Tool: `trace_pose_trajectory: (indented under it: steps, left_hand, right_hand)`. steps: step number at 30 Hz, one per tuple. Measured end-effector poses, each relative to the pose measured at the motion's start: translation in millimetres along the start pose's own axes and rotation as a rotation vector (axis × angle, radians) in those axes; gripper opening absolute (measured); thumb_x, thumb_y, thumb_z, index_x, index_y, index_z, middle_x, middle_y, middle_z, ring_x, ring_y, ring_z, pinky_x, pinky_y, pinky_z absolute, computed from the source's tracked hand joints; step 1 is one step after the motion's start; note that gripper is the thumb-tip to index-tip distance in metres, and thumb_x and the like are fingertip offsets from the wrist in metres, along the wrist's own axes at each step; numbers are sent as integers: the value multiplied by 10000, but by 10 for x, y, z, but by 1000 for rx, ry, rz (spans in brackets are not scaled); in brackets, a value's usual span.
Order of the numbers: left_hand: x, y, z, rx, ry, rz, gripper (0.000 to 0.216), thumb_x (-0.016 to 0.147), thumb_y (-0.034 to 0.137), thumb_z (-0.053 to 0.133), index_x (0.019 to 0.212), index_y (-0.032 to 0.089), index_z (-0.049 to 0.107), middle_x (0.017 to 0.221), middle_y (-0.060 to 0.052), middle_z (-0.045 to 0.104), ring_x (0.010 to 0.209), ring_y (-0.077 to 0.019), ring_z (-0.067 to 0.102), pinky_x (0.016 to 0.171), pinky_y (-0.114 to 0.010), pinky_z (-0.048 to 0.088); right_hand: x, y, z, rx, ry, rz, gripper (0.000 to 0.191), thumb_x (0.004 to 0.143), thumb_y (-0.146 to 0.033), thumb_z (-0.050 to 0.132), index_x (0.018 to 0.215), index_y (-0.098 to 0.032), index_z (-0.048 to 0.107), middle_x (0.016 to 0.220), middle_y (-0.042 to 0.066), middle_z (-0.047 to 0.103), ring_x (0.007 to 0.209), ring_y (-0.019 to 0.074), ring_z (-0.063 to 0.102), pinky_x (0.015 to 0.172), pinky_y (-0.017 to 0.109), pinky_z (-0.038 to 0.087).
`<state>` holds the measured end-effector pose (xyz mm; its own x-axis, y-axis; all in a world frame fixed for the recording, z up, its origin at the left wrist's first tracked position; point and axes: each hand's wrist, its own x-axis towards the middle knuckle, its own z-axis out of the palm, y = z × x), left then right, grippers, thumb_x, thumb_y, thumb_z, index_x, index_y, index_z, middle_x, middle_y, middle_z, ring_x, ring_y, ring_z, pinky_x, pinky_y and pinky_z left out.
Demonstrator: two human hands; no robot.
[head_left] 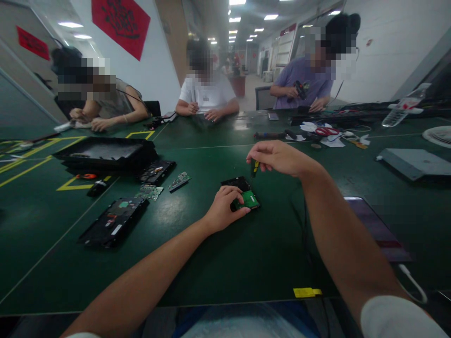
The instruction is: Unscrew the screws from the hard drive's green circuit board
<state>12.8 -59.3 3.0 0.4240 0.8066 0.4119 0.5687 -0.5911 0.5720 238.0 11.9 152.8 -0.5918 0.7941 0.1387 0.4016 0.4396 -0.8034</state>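
A hard drive (251,199) with a green circuit board lies on the green table in front of me. My left hand (228,206) grips it by its near and left sides, fingers curled over the top and thumb along the near edge. Above its far right corner, my right hand (273,157) pinches a screwdriver (254,167) with a yellow and black handle, pointing down. The screwdriver's tip is too dark to make out, so I cannot tell whether it touches the drive.
Left of me are a black opened casing (114,220), small circuit boards (179,181) and a black tray (102,152). On the right lie a tablet (375,227) and a silver box (417,163). A bottle (405,105) stands tilted farther back. Several people sit across the table.
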Motion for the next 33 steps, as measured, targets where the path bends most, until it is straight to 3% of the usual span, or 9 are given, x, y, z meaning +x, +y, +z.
trace_pose_trajectory:
  steps: [5,8,16,22,27,33]
  left_hand:
    - [-5,13,-16,-1,-4,3,214,860,375,805,944,237,666,1242,-86,664,1223,-293,567,1070,-507,461]
    - [-7,7,-16,-5,-1,2,218,856,375,809,941,238,663,1242,-84,664,1221,-292,566,1068,-502,463]
    - [-3,-15,-3,-6,-3,3,224,848,370,818,946,236,667,1254,-82,658,1226,-291,562,1069,-498,457]
    - [-4,8,-13,-10,8,4,209,860,365,809,946,235,671,1246,-82,661,1222,-290,561,1068,-492,453]
    - [0,-6,-3,-16,7,13,221,857,370,811,945,229,666,1238,-87,663,1213,-293,564,1058,-491,455]
    - [-6,-22,3,-10,17,20,222,858,368,811,942,225,663,1234,-88,663,1212,-292,561,1054,-485,460]
  right_hand:
    - [29,66,-11,105,0,47,151,971,-326,643,1019,-197,704,934,46,738,666,129,638,583,255,503]
    - [20,74,-28,91,-6,38,162,960,-328,657,1054,-206,706,867,27,723,670,133,634,570,248,493]
    - [-17,1,-41,-56,63,91,200,867,-376,777,856,-197,687,782,29,706,652,143,625,555,264,465]
    - [-19,-4,-34,-22,-11,14,213,964,-396,667,951,-189,717,866,29,722,616,105,595,545,240,446]
    - [6,31,-30,74,-41,48,218,1017,-316,568,1028,-161,721,851,50,725,651,116,632,581,223,501]
    - [-22,20,-38,-17,-31,22,214,974,-375,660,1043,-181,721,802,20,690,643,115,606,528,213,460]
